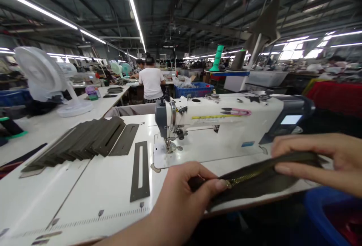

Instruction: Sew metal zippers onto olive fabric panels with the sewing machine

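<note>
A dark olive zipper with brass teeth stretches across the front of the white sewing table, just below the sewing machine. My left hand pinches its near end by the slider, and my right hand grips the olive tape further along. Both hands are in front of the white industrial sewing machine, whose needle area sits left of the zipper, apart from it. Left of the machine lie an overlapping row of olive slotted fabric pieces and a single flat slotted strip.
Pink-handled thread snips lie on the machine. A blue bin stands below the table's right corner. A white fan sits on the neighbouring table, a co-worker in a white shirt stands beyond, and a blue crate sits behind the machine.
</note>
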Demonstrator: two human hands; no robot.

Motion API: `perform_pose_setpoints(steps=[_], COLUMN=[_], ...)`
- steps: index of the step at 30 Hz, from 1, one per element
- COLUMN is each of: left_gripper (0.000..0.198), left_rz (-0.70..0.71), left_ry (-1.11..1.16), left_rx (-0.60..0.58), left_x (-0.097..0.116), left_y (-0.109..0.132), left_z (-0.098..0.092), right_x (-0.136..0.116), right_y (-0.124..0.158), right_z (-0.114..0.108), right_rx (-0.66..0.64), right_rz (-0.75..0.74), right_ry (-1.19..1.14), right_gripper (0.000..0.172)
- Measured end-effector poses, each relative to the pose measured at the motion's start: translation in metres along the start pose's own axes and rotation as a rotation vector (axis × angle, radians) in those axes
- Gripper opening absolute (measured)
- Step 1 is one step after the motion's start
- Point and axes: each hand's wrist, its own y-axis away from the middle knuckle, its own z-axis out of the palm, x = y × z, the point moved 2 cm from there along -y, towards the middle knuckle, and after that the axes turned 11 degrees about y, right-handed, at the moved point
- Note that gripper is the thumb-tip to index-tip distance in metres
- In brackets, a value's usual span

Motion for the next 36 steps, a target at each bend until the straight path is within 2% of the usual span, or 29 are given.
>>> perform_pose_setpoints(steps=[2, 4, 5, 7, 9, 11, 12, 14, 16, 17, 19, 21, 23, 25, 28, 31, 33, 36], left_gripper=[0.021, 0.021, 0.026, 0.032, 0.044, 0.066, 0.079, 0.099, 0.108, 0.109, 0.105, 0.099, 0.098, 0.102, 0.108, 0.111, 0.115, 0.118], left_rz=[-0.177, -0.287, -0.324, -0.227, -0.007, 0.157, 0.189, 0.187, 0.174, 0.180, 0.209, 0.236, 0.258, 0.274, 0.265, 0.242, 0.225, 0.182], left_ry=[0.146, 0.118, 0.007, -0.368, -0.724, -0.934, -0.990, -1.040, -1.060, -1.065, -1.078, -1.101, -1.127, -1.144, -1.165, -1.181, -1.179, -1.175], left_rx=[-0.073, -0.171, -0.224, -0.178, -0.097, -0.148, -0.213, -0.334, -0.370, -0.373, -0.378, -0.375, -0.370, -0.367, -0.353, -0.323, -0.300, -0.292], left_x=[-0.025, -0.051, -0.062, -0.075, -0.076, -0.072, -0.072, -0.073, -0.075, -0.076, -0.077, -0.077, -0.077, -0.078, -0.082, -0.083, -0.081, -0.079], left_y=[0.011, 0.020, 0.024, 0.023, 0.015, 0.002, -0.005, -0.017, -0.025, -0.028, -0.030, -0.032, -0.032, -0.032, -0.032, -0.033, -0.034, -0.034], left_z=[0.001, -0.006, -0.013, -0.034, -0.055, -0.067, -0.071, -0.074, -0.074, -0.074, -0.073, -0.073, -0.074, -0.076, -0.077, -0.076, -0.075, -0.075], right_x=[-0.006, -0.019, -0.027, -0.043, -0.058, -0.067, -0.067, -0.058, -0.038, -0.025, -0.003, 0.008, 0.007, 0.001, -0.004, 0.002, 0.011, 0.016], right_y=[-0.029, -0.061, -0.077, -0.102, -0.118, -0.124, -0.124, -0.117, -0.103, -0.094, -0.075, -0.062, -0.057, -0.061, -0.070, -0.072, -0.067, -0.060], right_z=[0.012, 0.048, 0.073, 0.129, 0.177, 0.203, 0.207, 0.200, 0.184, 0.177, 0.168, 0.166, 0.167, 0.167, 0.170, 0.181, 0.189, 0.189], right_rx=[-0.088, -0.192, -0.223, -0.296, -0.346, -0.331, -0.293, -0.174, -0.081, -0.081, -0.169, -0.258, -0.300, -0.304, -0.281, -0.244, -0.161, 0.004], right_rz=[-0.026, -0.054, -0.104, -0.268, -0.402, -0.437, -0.424, -0.341, -0.160, -0.034, 0.170, 0.243, 0.220, 0.225, 0.349, 0.442, 0.429, 0.322], right_ry=[-0.032, -0.065, -0.078, -0.159, -0.181, -0.175, -0.153, -0.019, 0.235, 0.362, 0.491, 0.450, 0.318, 0.154, -0.164, -0.474, -0.503, -0.225], right_gripper=[0.022, 0.023, 0.021, 0.015, 0.011, 0.010, 0.013, 0.017, 0.020, 0.029, 0.050, 0.059, 0.055, 0.045, 0.028, 0.031, 0.027, 0.015])
